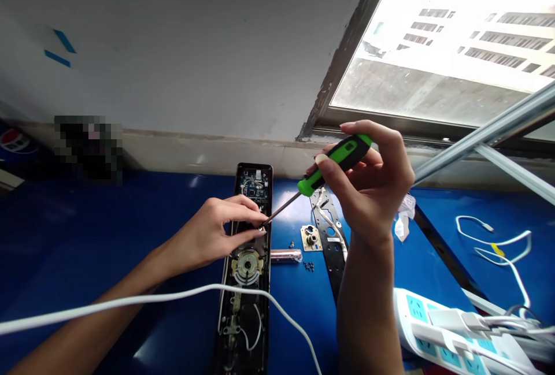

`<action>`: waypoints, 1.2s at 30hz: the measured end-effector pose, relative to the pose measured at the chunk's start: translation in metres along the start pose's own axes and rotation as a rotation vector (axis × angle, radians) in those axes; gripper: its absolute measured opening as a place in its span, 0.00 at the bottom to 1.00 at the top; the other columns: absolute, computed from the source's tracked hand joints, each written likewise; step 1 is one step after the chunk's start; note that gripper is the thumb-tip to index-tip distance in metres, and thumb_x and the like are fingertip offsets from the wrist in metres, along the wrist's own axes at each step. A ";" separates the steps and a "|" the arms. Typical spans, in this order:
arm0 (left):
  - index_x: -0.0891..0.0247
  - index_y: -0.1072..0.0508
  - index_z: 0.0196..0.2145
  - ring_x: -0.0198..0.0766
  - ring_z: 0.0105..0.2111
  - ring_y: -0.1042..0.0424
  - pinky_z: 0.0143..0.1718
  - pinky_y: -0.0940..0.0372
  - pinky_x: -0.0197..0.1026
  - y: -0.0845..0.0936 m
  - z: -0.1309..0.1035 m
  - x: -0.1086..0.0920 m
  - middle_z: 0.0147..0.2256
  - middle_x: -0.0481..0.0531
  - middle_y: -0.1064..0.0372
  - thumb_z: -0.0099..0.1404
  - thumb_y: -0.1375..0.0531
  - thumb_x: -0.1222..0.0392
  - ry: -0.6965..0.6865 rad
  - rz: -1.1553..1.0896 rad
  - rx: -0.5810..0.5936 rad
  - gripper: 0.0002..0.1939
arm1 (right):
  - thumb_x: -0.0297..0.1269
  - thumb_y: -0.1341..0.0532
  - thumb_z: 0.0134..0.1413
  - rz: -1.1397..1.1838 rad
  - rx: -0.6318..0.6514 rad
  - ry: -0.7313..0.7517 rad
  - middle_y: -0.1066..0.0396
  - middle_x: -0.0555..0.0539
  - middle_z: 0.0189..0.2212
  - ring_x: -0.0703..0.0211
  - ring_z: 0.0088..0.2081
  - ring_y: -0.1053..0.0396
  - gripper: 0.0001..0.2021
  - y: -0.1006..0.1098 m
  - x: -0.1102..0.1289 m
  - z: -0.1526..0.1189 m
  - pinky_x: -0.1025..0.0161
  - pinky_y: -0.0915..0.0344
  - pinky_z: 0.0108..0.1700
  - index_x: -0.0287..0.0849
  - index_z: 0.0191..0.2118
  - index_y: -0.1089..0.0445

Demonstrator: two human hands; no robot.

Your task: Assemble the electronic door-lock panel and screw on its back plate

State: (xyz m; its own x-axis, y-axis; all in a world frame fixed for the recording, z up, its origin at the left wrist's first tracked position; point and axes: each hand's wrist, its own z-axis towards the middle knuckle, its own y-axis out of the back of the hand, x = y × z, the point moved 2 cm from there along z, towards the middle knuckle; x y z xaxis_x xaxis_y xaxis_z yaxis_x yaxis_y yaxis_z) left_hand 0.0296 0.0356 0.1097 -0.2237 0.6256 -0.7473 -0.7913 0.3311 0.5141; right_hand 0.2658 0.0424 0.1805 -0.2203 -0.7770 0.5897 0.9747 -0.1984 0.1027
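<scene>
While gripping the green-and-black screwdriver (307, 186) in the curled fingers of the right hand (375, 187), above and right of the long black housing (266, 271), slants its shaft (284, 207) down-left across the housing's lengthwise axis. Over the housing's interior, has the left hand (221, 225) nearer the tip, with thumb and fingers slightly parted; cannot tell whether pinching anything.

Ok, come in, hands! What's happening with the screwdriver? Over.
Right hand gripping green-black screwdriver, tip down at open black device. Left hand at device, close beside tip. White cable crossing device's nearer part in view, away from tip.
</scene>
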 end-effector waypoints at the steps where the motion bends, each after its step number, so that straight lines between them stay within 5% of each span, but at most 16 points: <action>1: 0.60 0.15 0.48 0.39 0.41 0.19 0.40 0.23 0.36 0.000 0.000 -0.001 0.43 0.54 0.19 0.67 0.30 0.66 0.005 -0.019 0.021 0.12 | 0.36 0.29 0.61 -0.001 0.002 -0.010 0.22 0.52 0.35 0.53 0.32 0.20 0.18 0.001 -0.001 -0.001 0.54 0.17 0.32 0.56 0.55 0.29; 7: 0.62 0.18 0.54 0.40 0.42 0.19 0.41 0.22 0.38 0.003 0.000 -0.004 0.45 0.56 0.20 0.70 0.33 0.66 -0.008 -0.007 0.050 0.16 | 0.38 0.31 0.64 -0.028 0.072 -0.080 0.21 0.49 0.39 0.49 0.40 0.18 0.20 0.004 0.001 -0.002 0.52 0.16 0.40 0.57 0.58 0.32; 12: 0.61 0.18 0.55 0.39 0.41 0.19 0.40 0.23 0.36 0.004 -0.001 -0.005 0.45 0.55 0.21 0.71 0.34 0.68 -0.049 0.060 0.049 0.17 | 0.41 0.29 0.60 -0.085 0.081 -0.072 0.23 0.50 0.37 0.53 0.36 0.19 0.22 0.000 0.004 -0.001 0.54 0.16 0.36 0.53 0.57 0.32; 36: 0.62 0.17 0.53 0.38 0.40 0.19 0.40 0.22 0.37 0.008 -0.002 -0.003 0.44 0.56 0.20 0.70 0.33 0.67 -0.098 0.040 0.020 0.14 | 0.37 0.29 0.59 -0.129 -0.149 -0.046 0.28 0.54 0.32 0.61 0.29 0.24 0.16 -0.014 0.003 -0.001 0.63 0.21 0.27 0.53 0.51 0.29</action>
State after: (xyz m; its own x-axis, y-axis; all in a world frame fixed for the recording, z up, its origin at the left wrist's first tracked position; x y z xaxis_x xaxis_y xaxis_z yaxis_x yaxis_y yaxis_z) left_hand 0.0230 0.0349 0.1150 -0.1977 0.7044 -0.6817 -0.7708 0.3180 0.5521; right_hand 0.2514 0.0425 0.1802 -0.3378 -0.7119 0.6157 0.9214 -0.3835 0.0622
